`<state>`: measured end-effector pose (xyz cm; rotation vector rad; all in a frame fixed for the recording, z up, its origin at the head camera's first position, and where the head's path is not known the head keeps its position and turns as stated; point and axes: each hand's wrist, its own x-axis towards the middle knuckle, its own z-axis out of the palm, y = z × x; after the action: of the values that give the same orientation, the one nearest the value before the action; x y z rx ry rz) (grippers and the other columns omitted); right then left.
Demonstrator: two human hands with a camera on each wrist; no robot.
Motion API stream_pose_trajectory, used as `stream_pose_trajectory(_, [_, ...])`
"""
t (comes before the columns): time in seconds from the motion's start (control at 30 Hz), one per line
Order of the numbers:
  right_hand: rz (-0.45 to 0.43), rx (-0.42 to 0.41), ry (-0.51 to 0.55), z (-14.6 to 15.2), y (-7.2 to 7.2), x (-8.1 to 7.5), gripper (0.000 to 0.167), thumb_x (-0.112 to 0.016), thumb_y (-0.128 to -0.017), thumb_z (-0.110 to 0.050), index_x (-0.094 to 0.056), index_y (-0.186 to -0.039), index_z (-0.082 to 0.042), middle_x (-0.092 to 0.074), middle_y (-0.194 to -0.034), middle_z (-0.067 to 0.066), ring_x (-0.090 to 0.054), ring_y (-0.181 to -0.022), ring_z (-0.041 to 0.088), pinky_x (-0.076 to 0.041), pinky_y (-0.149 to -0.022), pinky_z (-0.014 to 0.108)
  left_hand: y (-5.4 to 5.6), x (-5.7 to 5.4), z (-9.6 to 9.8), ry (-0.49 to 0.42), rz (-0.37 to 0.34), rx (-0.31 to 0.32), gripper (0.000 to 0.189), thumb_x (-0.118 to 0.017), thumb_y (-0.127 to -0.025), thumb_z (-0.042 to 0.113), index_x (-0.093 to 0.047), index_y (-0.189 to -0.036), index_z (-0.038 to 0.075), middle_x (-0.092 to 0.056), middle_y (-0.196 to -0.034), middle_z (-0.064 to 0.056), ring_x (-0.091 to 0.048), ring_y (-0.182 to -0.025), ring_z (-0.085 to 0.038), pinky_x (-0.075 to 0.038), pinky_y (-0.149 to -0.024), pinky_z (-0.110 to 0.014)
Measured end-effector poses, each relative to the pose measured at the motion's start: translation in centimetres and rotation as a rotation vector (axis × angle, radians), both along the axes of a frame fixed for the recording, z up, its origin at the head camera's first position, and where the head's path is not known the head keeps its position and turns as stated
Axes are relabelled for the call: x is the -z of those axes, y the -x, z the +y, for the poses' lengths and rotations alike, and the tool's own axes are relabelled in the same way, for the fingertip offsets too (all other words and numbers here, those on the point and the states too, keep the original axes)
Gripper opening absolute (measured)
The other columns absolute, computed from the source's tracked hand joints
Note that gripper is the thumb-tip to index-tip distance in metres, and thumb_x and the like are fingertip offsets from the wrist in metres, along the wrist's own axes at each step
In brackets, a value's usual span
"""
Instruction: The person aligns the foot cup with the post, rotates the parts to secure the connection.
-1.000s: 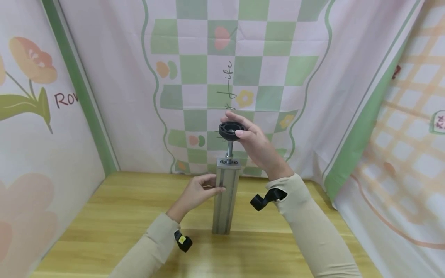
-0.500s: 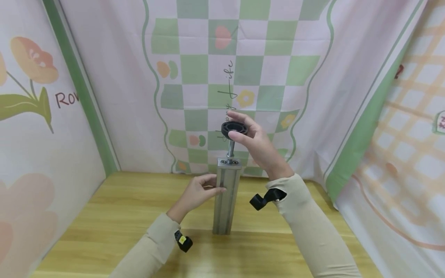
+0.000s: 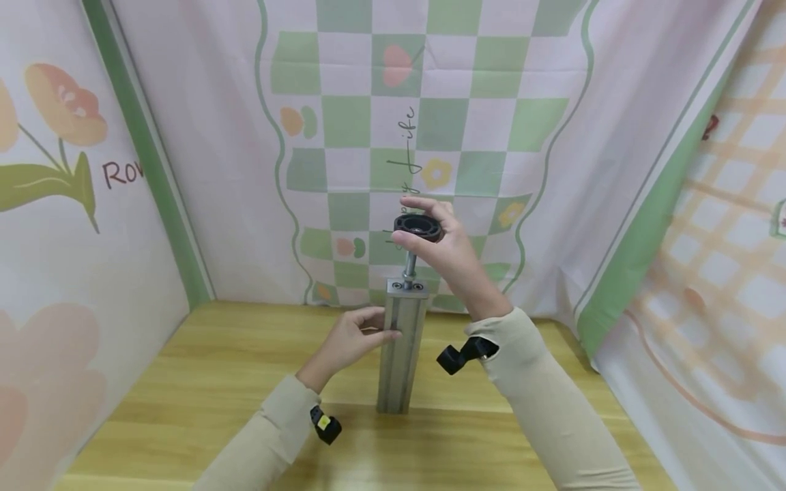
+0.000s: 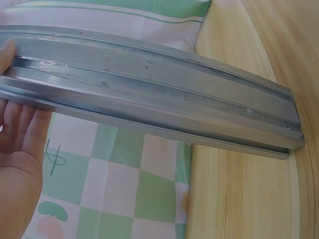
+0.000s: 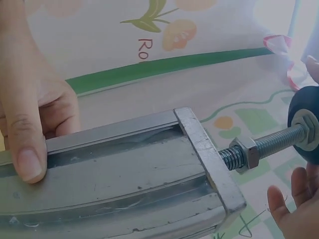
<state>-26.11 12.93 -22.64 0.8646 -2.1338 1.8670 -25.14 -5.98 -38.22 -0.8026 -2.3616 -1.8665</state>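
An aluminium profile (image 3: pixel 402 354) stands upright on the table, its lower end on the wood. My left hand (image 3: pixel 348 344) grips it near the top, thumb on the near face; the other fingers are partly hidden behind it. A metal plate (image 5: pixel 207 159) with screws caps the upper end. From this plate rises a threaded rod (image 5: pixel 281 141) carrying a hex nut (image 5: pixel 247 153). At the rod's top sits a round black levelling foot (image 3: pixel 419 224). My right hand (image 3: pixel 453 258) holds the foot by its rim, thumb at the near side and fingers at the far side.
The wooden table (image 3: pixel 245 354) spreads beneath both arms. A checked green and white cloth (image 3: pixel 344 123) hangs behind, with printed cloths at the left (image 3: pixel 55 273) and right (image 3: pixel 724 286). Small black camera mounts sit on both wrists.
My right thumb has swept leftward along the near rim of the black levelling foot as the hand turns. The left hand keeps its grip on the profile, which stays in place.
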Motion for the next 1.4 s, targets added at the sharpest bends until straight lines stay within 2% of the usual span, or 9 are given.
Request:
stream_pose_trajectory(0.17, [0.068, 0.057, 0.008, -0.2, -0.1, 0.3, 0.051, -0.075, -0.091, -0.033, -0.057, -0.136, -0.019, -0.035, -0.136, 0.013, -0.053, -0.114, 0.029, -0.053, -0.088, 0.035, 1.1, 1.2, 0.1, 0.006, -0.014, -0.012, 0.016, -0.078, -0.09, 0.021, -0.072, -0.103, 0.015, -0.07, -0.096, 0.0, -0.068, -0.097, -0.016, -0.054, -0.092, -0.034])
stream_pose_trajectory(0.3, [0.132, 0.055, 0.043, 0.0, 0.0, 0.6, 0.052, -0.06, -0.095, -0.034, -0.051, -0.141, -0.011, -0.038, -0.146, 0.007, -0.042, -0.13, 0.023, -0.04, -0.104, 0.042, 1.1, 1.2, 0.2, 0.005, -0.021, -0.02, 0.016, -0.079, -0.089, 0.021, -0.071, -0.102, 0.015, -0.069, -0.096, 0.0, -0.068, -0.098, -0.016, -0.055, -0.09, -0.034])
stream_pose_trajectory(0.37, [0.138, -0.021, 0.095, 0.2, 0.3, 0.7, 0.056, -0.052, -0.096, -0.03, -0.045, -0.145, -0.004, -0.039, -0.148, 0.009, -0.035, -0.136, 0.022, -0.03, -0.112, 0.044, 1.1, 1.3, 0.1, -0.002, -0.021, -0.015, 0.017, -0.08, -0.088, 0.024, -0.071, -0.099, 0.016, -0.069, -0.095, 0.0, -0.068, -0.097, -0.015, -0.056, -0.088, -0.034])
stream_pose_trajectory(0.47, [0.088, -0.188, 0.172, 0.5, 0.8, 0.7, 0.061, -0.046, -0.096, -0.025, -0.034, -0.15, 0.002, -0.039, -0.151, 0.016, -0.039, -0.137, 0.027, -0.021, -0.119, 0.043, 1.1, 1.3, 0.0, -0.013, -0.013, -0.001, 0.021, -0.081, -0.087, 0.03, -0.068, -0.093, 0.015, -0.068, -0.093, -0.002, -0.068, -0.096, -0.016, -0.056, -0.085, -0.034])
stream_pose_trajectory(0.57, [0.017, -0.321, 0.198, 0.8, 1.1, 0.7, 0.067, -0.046, -0.096, -0.026, -0.027, -0.153, 0.003, -0.035, -0.154, 0.024, -0.043, -0.135, 0.031, -0.022, -0.118, 0.042, 1.1, 1.3, -0.2, -0.017, 0.009, 0.005, 0.025, -0.081, -0.086, 0.035, -0.066, -0.09, 0.015, -0.067, -0.092, -0.003, -0.068, -0.094, -0.018, -0.057, -0.084, -0.034])
stream_pose_trajectory(0.73, [-0.05, -0.411, 0.2, 0.9, 1.2, 0.8, 0.07, -0.048, -0.094, -0.023, -0.024, -0.155, 0.003, -0.034, -0.153, 0.029, -0.043, -0.136, 0.03, -0.027, -0.116, 0.041, 1.1, 1.3, -0.3, -0.022, 0.018, 0.009, 0.026, -0.081, -0.086, 0.038, -0.07, -0.096, 0.017, -0.069, -0.094, -0.003, -0.069, -0.094, -0.019, -0.057, -0.085, -0.033])
stream_pose_trajectory(1.0, [-0.072, -0.388, 0.214, 0.7, 1.1, 0.8, 0.072, -0.055, -0.093, -0.022, -0.026, -0.153, 0.006, -0.033, -0.152, 0.032, -0.042, -0.136, 0.031, -0.027, -0.116, 0.038, 1.1, 1.3, -0.3, -0.025, 0.018, 0.015, 0.026, -0.08, -0.086, 0.039, -0.072, -0.099, 0.018, -0.07, -0.095, -0.002, -0.069, -0.095, -0.018, -0.057, -0.086, -0.033])
stream_pose_trajectory(1.1, [-0.052, -0.377, 0.205, 0.8, 1.1, 0.9, 0.069, -0.052, -0.094, -0.02, -0.027, -0.153, 0.006, -0.034, -0.151, 0.032, -0.042, -0.136, 0.03, -0.029, -0.116, 0.037, 1.1, 1.3, -0.3, -0.029, 0.016, 0.016, 0.026, -0.081, -0.086, 0.039, -0.072, -0.1, 0.018, -0.071, -0.095, -0.002, -0.069, -0.095, -0.018, -0.057, -0.086, -0.033])
stream_pose_trajectory(1.4, [-0.007, -0.285, 0.127, 1.1, 1.1, 1.2, 0.063, -0.054, -0.093, -0.017, -0.034, -0.151, -0.003, -0.049, -0.14, 0.015, -0.047, -0.126, 0.028, -0.036, -0.109, 0.036, 1.1, 1.3, -0.3, -0.027, 0.003, 0.011, 0.024, -0.081, -0.087, 0.031, -0.073, -0.106, 0.019, -0.071, -0.097, 0.0, -0.069, -0.095, -0.017, -0.056, -0.089, -0.032])
